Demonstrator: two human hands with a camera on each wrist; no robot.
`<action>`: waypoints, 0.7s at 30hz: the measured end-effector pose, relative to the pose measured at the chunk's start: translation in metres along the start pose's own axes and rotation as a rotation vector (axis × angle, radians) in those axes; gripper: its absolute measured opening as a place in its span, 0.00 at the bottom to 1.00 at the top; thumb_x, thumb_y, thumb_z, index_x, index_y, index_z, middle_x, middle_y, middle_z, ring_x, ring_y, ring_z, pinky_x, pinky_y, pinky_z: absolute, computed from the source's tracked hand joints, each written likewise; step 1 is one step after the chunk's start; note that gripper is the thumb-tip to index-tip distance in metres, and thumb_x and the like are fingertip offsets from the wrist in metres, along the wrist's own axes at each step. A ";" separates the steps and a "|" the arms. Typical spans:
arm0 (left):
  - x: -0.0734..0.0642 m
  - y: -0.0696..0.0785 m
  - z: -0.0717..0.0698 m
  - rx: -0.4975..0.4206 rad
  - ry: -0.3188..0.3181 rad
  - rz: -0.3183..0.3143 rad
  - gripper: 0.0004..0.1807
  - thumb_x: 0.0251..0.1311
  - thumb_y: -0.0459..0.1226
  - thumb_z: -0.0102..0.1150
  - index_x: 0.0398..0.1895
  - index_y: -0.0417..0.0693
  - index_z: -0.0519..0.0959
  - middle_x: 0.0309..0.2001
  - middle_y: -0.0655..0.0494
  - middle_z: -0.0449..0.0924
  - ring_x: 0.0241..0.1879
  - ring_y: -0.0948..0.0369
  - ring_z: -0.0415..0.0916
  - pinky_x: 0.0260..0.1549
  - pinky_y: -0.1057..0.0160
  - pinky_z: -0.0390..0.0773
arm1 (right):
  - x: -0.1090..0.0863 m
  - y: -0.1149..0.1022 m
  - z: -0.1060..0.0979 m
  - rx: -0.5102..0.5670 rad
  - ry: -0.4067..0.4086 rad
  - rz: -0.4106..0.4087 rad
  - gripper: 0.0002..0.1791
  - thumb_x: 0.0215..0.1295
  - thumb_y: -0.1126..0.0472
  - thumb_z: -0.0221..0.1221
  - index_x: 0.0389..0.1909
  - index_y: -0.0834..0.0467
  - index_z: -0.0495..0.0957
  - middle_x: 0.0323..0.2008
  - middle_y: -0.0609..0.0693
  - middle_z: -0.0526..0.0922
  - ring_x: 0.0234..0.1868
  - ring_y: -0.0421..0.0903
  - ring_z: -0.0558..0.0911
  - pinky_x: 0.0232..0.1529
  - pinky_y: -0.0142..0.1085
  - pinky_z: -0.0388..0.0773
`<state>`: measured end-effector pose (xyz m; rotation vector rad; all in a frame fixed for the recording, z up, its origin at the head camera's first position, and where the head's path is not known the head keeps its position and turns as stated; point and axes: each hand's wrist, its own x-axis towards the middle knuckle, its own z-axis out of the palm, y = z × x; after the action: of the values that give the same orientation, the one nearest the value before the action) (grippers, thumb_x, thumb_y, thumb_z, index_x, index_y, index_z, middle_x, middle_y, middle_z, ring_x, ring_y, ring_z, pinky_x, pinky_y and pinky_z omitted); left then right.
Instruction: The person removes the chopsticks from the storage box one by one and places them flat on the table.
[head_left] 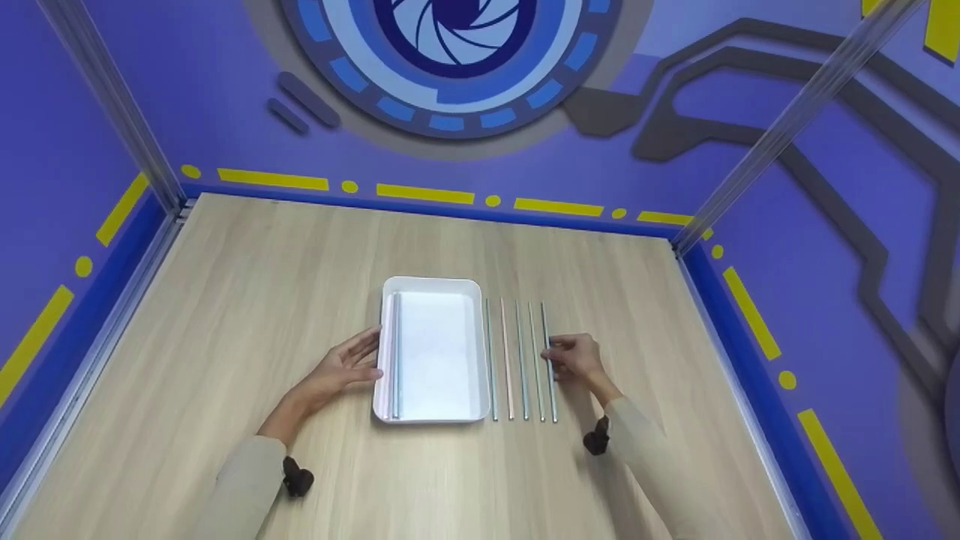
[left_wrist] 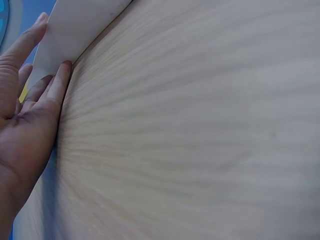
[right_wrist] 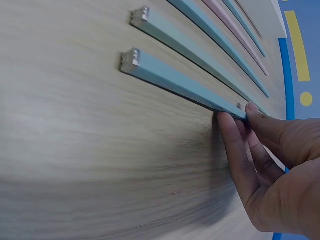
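A white rectangular tray (head_left: 442, 360) lies on the table, with a few pink and blue chopsticks (head_left: 397, 352) along the left side inside it. My left hand (head_left: 326, 382) touches the tray's left wall, its fingers fairly straight and the thumb near the rim. To the right of the tray, several pastel chopsticks stretch side by side in a row, silver glittery ends toward me. At the outer end of that row is a blue chopstick (right_wrist: 180, 85), which my right hand (head_left: 577, 356) pinches between thumb and fingers around its middle.
Left of the held one lies a pale green chopstick (right_wrist: 190, 47), then blue and pink ones (head_left: 506, 360) nearer the tray. The wooden tabletop (head_left: 300, 247) is bounded by purple-blue panels (head_left: 225, 112) at the back and sides, with metal posts at the corners.
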<state>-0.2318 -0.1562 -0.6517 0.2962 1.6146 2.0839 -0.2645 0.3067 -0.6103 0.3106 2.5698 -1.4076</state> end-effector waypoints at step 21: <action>0.001 -0.001 -0.003 0.025 -0.016 -0.007 0.48 0.66 0.29 0.63 0.83 0.46 0.46 0.84 0.41 0.40 0.82 0.43 0.43 0.70 0.67 0.72 | -0.002 -0.009 -0.003 0.001 0.064 -0.072 0.14 0.64 0.68 0.67 0.48 0.71 0.84 0.38 0.63 0.90 0.33 0.48 0.90 0.34 0.36 0.91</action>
<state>-0.2336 -0.1576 -0.6535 0.3137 1.6311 2.0525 -0.2654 0.3040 -0.6011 0.2701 2.6571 -1.4465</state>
